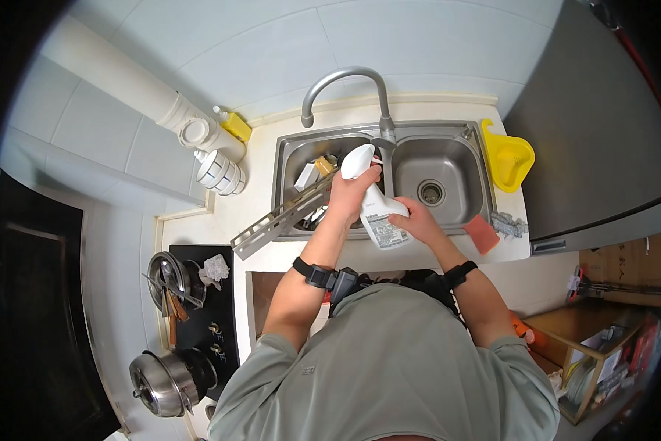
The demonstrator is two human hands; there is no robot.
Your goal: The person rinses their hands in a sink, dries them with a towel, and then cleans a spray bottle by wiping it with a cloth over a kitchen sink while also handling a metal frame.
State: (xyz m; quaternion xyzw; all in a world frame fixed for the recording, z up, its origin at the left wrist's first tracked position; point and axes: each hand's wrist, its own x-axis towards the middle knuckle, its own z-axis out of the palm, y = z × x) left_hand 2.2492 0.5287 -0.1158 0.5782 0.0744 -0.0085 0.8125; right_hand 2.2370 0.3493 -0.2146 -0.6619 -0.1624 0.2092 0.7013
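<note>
A white plastic spray bottle with printed writing is held between both hands, above the front of a double-bowl steel sink. My left hand grips its neck below the white spray head. Around the lower body of the bottle, my right hand has its fingers closed. Behind my left hand, a long metal channel-shaped rack lies slantwise from the left bowl onto the counter. A white block and a yellow sponge are in that bowl; other items there are partly hidden.
A grey gooseneck faucet arches behind the sink. To the right are a yellow strainer basket, a pink scouring pad and a crumpled silvery wrapper. Pans and a lidded steel pot stand by the black stove.
</note>
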